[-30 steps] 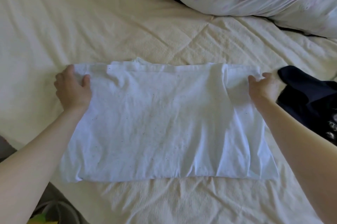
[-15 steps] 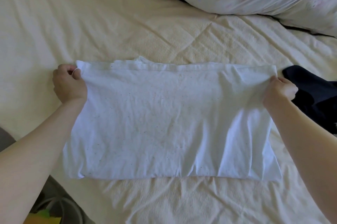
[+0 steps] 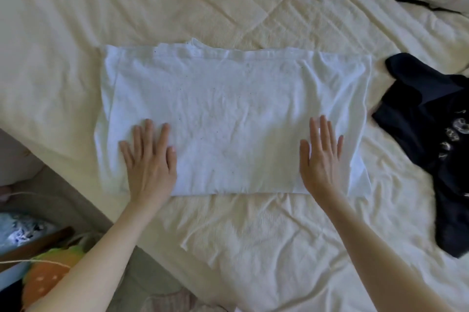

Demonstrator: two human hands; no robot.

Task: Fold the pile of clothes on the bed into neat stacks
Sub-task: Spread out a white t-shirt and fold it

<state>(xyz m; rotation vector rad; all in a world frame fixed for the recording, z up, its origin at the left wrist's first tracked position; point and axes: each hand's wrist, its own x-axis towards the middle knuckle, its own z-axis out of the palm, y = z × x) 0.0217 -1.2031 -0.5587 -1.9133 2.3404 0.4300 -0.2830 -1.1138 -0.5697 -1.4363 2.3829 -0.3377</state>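
Both hands have released the far corners; left hand (image 3: 149,159) and right hand (image 3: 321,156) now press, fingers straight, the folded white cotton shirt (image 3: 233,108), dark garment (image 3: 436,139) at three o'clock.

I see a white garment (image 3: 236,121) of thin matt cloth, finely creased and flecked with tiny dark specks. The bed (image 3: 152,6) wears a cream quilted cover, soft, matt and rumpled. At right, a dark navy garment (image 3: 431,118) looks matt, with pale printed marks.

bed (image 3: 177,6) bearing white shirt (image 3: 236,113), dark garment (image 3: 426,133)
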